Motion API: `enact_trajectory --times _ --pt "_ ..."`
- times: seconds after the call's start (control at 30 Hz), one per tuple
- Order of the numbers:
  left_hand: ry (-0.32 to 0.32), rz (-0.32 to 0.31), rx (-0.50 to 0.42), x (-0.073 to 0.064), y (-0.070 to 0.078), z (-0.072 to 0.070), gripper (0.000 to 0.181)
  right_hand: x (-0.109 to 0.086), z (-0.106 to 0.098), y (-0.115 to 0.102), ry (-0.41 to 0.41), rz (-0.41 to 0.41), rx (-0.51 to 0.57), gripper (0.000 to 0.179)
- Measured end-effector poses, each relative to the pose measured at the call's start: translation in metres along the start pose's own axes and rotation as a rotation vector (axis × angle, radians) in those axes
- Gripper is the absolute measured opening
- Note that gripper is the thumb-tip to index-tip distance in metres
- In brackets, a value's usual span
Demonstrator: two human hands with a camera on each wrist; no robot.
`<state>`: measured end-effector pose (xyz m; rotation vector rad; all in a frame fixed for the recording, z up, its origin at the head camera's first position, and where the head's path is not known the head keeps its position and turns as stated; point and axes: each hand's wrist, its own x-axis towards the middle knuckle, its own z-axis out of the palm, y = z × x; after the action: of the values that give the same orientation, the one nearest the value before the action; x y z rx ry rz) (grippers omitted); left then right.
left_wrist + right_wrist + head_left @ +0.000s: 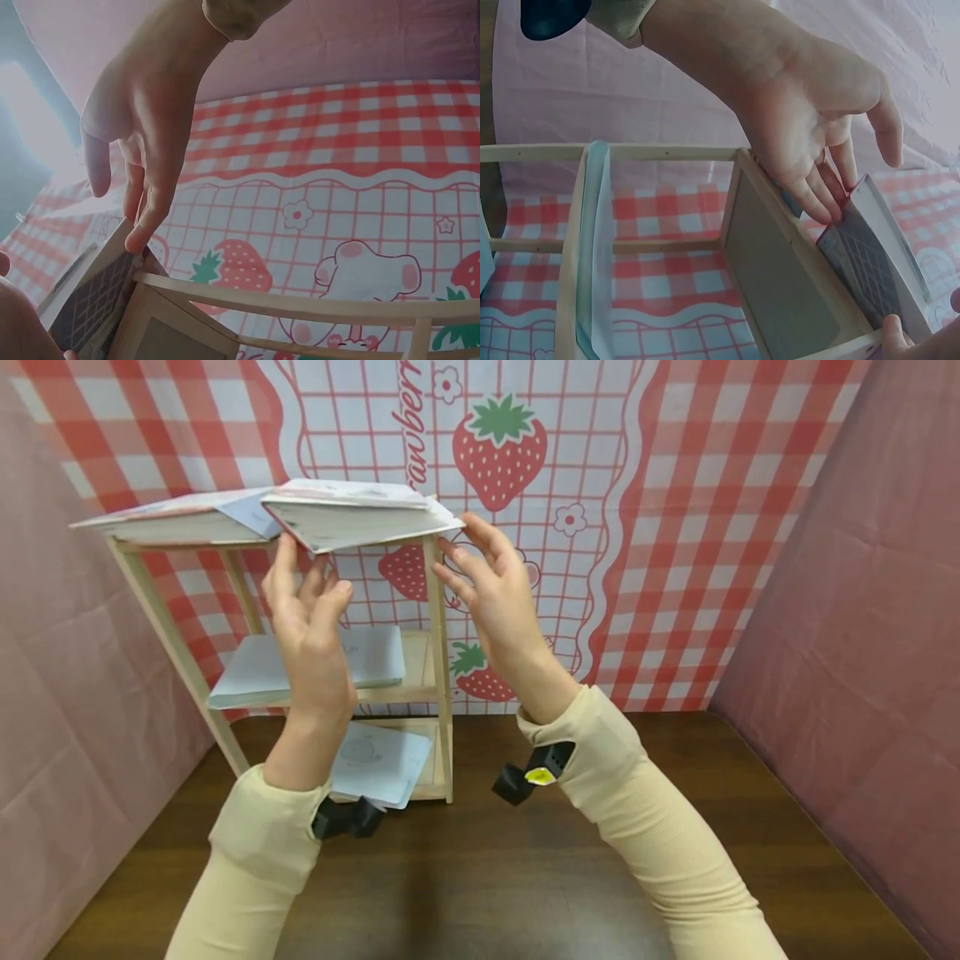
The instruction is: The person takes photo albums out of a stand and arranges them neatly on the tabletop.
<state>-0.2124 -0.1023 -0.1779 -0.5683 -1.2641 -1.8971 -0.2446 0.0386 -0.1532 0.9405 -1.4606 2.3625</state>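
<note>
Touching right book (345,497) with both hands, up on top board (780,262) of wooden rack (441,693); got left hand (307,652) at its near-left edge, fingertips on it, fingers mostly straight, thumb spread apart and not gripping; got right hand (510,602) at its right corner, fingertips on cover edge, thumb apart from fingers, likewise not clamped; can't tell exact tilt of right book on top board; see left book (172,518) just beside it to the left, with pale blue sheet (251,514) poking out between; below, find pale blue book (378,656) flat on middle shelf (420,664), then light blue booklet (382,760) on bottom shelf (431,781); note brown table (525,877) under, strawberry cloth (498,452) on far side, pink cloth (825,610) at right.
</note>
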Motion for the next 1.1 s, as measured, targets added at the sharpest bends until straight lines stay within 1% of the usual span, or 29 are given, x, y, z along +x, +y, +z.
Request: enact_trajectory --times 0.13,0.27,0.5,0.63,0.73,0.83,0.9,0.97,1.07,1.1 --pt "0.01 0.001 -0.043 -0.001 0.002 0.002 0.061 0.0 0.002 0.0 0.038 -0.023 -0.001 0.038" --pt "0.009 0.015 -0.074 -0.003 0.005 0.004 0.06 -0.001 0.004 -0.001 0.084 -0.044 -0.002 0.033" --pt "-0.001 0.028 -0.13 -0.005 0.011 0.004 0.056 -0.009 0.008 -0.008 0.121 -0.065 -0.117 0.026" --pt "0.0 0.04 -0.161 -0.005 0.014 0.005 0.052 -0.01 0.009 -0.01 0.13 -0.089 -0.136 0.022" --pt "0.011 0.041 -0.185 -0.006 0.015 0.006 0.051 -0.009 0.007 -0.008 0.151 -0.118 -0.148 0.02" --pt "0.01 0.064 -0.187 -0.007 0.016 0.007 0.051 -0.007 0.005 -0.005 0.181 -0.157 -0.186 0.019" --pt "0.012 0.063 -0.188 -0.008 0.016 0.008 0.05 -0.005 0.004 -0.004 0.201 -0.171 -0.211 0.018" --pt "0.014 0.059 -0.18 -0.009 0.016 0.008 0.05 -0.005 0.005 -0.005 0.225 -0.175 -0.236 0.015" --pt "0.032 0.031 -0.188 -0.009 0.017 0.007 0.047 -0.003 0.006 -0.006 0.262 -0.164 -0.266 0.012" --pt "0.036 0.03 -0.183 -0.009 0.017 0.007 0.045 -0.002 0.006 -0.007 0.274 -0.16 -0.275 0.012"
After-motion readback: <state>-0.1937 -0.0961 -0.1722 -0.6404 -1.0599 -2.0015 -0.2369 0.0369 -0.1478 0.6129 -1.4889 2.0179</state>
